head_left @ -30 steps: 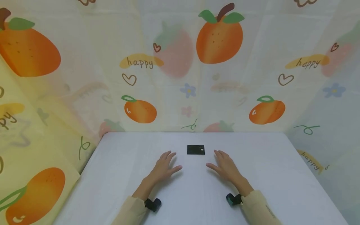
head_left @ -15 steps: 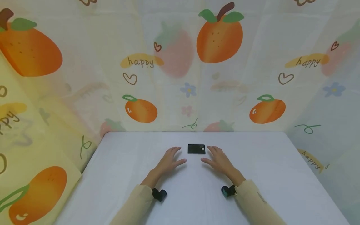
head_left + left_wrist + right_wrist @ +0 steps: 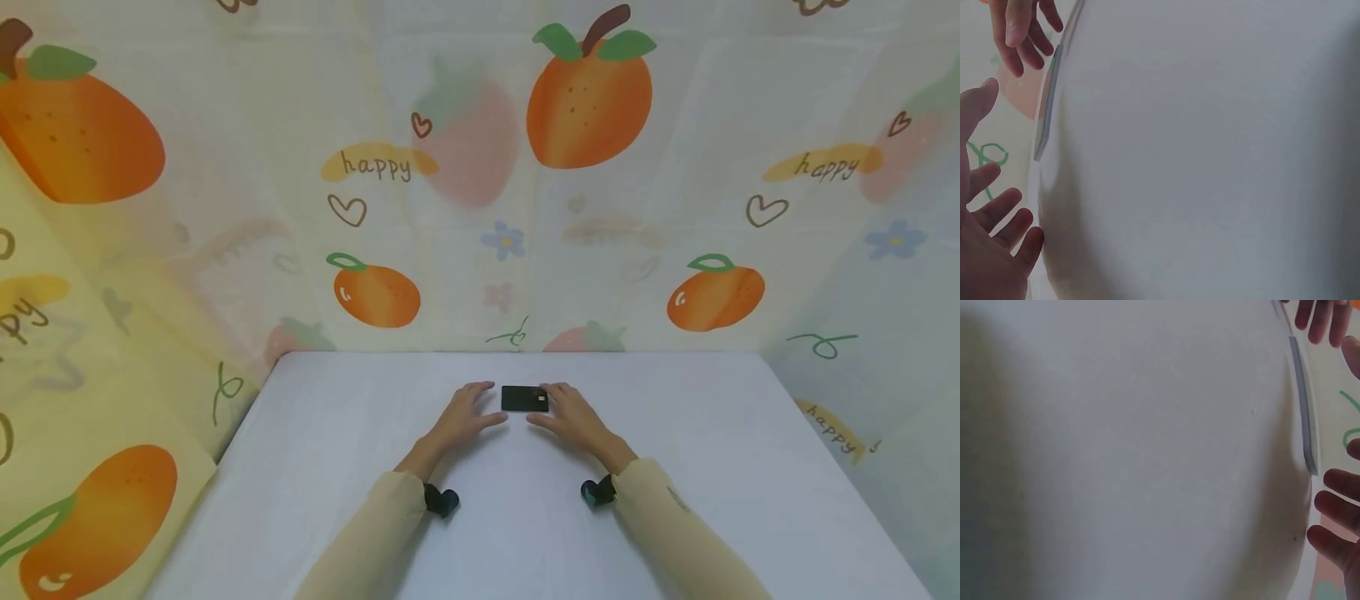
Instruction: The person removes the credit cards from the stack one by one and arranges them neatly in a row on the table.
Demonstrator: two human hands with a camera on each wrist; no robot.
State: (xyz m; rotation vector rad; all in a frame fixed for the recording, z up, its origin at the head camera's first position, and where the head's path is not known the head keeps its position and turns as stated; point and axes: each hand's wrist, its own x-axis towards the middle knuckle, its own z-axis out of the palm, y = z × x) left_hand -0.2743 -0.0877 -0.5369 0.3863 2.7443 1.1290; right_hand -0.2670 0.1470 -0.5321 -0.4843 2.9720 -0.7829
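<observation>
A flat black rectangular slab [image 3: 522,399] with a small pale square near its right end lies on the white table. Its thin grey side edge [image 3: 1049,106] shows in the left wrist view. My left hand [image 3: 467,415] is just left of the slab, thumb and fingers spread apart, with a small gap between fingertips and slab. On the other side my right hand [image 3: 573,415] faces it, its upper fingertips overlapping the slab's right end in the head view. In the right wrist view the right hand's fingers [image 3: 1335,511] are extended beside the slab's near end. Neither hand grips anything.
The table [image 3: 315,467] has a white cover and ends at a fruit-printed cloth backdrop [image 3: 450,250]. More printed cloth hangs at the left [image 3: 97,358] and right sides. A small black wrist camera [image 3: 442,500] is worn on each wrist.
Both hands have moved forward and inward, closing in on the slab from either side. The slab has stayed in place on the table.
</observation>
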